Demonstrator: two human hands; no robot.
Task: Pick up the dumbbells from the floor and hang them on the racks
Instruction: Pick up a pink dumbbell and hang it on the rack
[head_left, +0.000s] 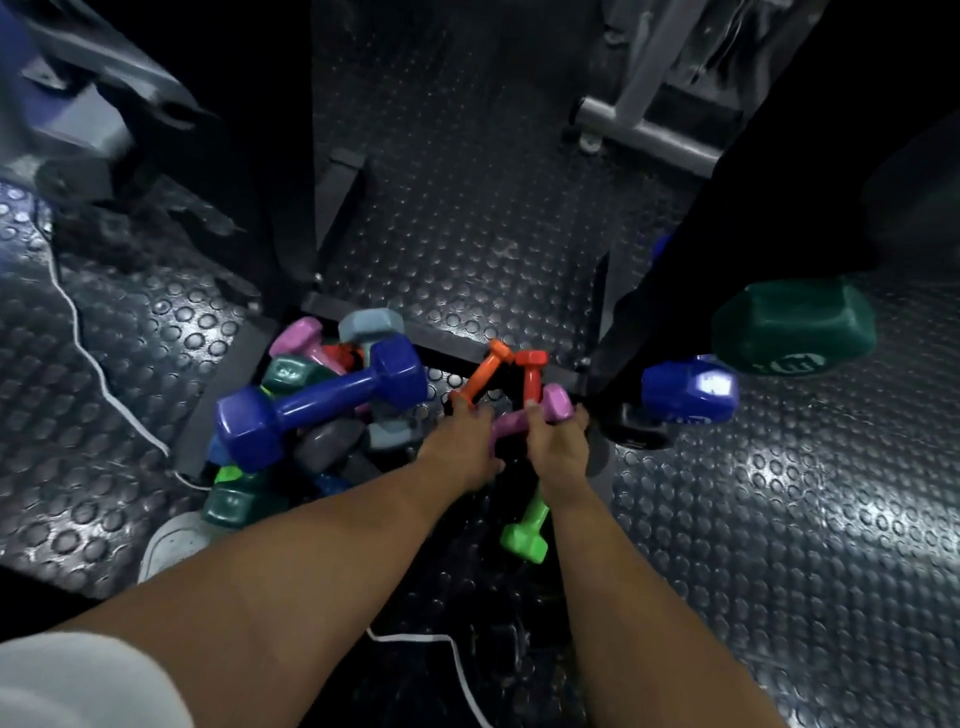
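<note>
Both hands are reaching down to the studded floor (779, 519) at the rack base (452, 348). The left hand (460, 452) is closing on an orange dumbbell (480, 379); the right hand (558, 449) is gripping a pink dumbbell (556, 402), with a red one (532, 376) at its fingertips. Open floor is lying to the right; a dumbbell pile (317, 395) is crowding the left. Hung blue (688, 392) and green (792, 325) heads are showing unreadable markings. A white cable (88, 348) is trailing nearby.

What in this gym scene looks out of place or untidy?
Coloured dumbbells lie heaped on the studded floor by the rack's base, a large blue dumbbell sprawled on top. A white cord trails loose across the floor.
</note>
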